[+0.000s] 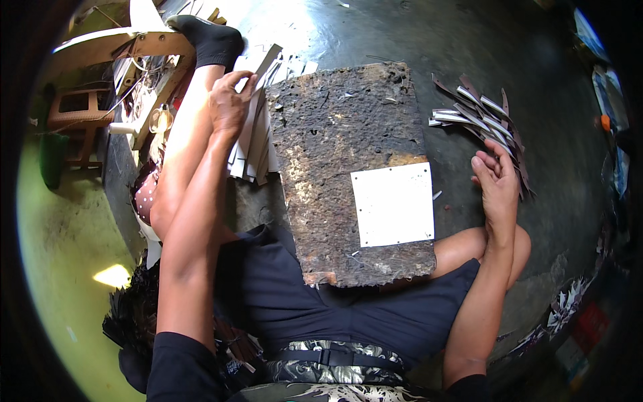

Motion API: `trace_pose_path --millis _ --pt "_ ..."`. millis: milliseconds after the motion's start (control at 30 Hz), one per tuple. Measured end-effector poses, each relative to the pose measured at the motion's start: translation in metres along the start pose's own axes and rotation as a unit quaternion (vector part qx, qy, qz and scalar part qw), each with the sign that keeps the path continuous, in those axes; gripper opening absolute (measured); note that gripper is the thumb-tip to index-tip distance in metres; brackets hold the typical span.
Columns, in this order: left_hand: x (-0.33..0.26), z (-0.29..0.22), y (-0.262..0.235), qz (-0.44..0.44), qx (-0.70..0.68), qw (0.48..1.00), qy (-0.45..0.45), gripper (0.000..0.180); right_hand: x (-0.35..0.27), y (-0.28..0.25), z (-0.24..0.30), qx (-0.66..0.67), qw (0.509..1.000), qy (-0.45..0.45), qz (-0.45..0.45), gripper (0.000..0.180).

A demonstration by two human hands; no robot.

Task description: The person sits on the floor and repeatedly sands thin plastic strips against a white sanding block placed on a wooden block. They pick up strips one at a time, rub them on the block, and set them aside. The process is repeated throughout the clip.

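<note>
Across my lap lies a dark, rough, pitted board (348, 120). A white square plate (394, 204) with small dark dots along its edges rests on the board's near right part. My left hand (231, 104) is at the board's far left, over a pile of long pale strips (253, 144). Its thumb and forefinger come together beside the strips; whether they grip one is hidden. To the right of the board my right hand (496, 177) is raised, its fingers loosely bent and apart from the thumb, with nothing seen in them. Just beyond it lies a heap of curved brown and white strips (482, 117).
My left leg in a black sock (213, 40) stretches forward beside the left pile. Further left stand a wooden frame (134, 43) and a brown plastic stool (82, 110). Dark, jagged scraps (134, 315) lie by my left hip, pale scraps (569, 305) at the right.
</note>
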State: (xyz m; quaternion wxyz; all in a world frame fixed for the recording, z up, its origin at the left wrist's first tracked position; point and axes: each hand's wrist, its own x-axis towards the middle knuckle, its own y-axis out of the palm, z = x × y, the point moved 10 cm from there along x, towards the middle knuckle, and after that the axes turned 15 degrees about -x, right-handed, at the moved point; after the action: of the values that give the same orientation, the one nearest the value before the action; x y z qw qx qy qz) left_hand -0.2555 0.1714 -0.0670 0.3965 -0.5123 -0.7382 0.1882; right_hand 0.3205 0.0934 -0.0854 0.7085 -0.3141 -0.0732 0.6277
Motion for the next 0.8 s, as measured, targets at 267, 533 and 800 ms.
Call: trace_pose_path --millis 267,533,800 --pt "-0.037 -0.156 -0.05 0.223 -0.295 0.921 -0.124 0.02 -0.062 0.017 0.104 0.18 0.973 -0.109 0.093 0.033" --pt "-0.134 -0.276 0.008 0.381 -0.22 0.894 -0.081 0.016 -0.124 0.051 0.101 0.11 0.968 -0.041 0.22 0.019" --pt "-0.144 -0.332 0.044 0.276 -0.166 0.942 0.093 0.039 -0.108 0.034 0.111 -0.027 0.973 -0.218 0.063 0.01"
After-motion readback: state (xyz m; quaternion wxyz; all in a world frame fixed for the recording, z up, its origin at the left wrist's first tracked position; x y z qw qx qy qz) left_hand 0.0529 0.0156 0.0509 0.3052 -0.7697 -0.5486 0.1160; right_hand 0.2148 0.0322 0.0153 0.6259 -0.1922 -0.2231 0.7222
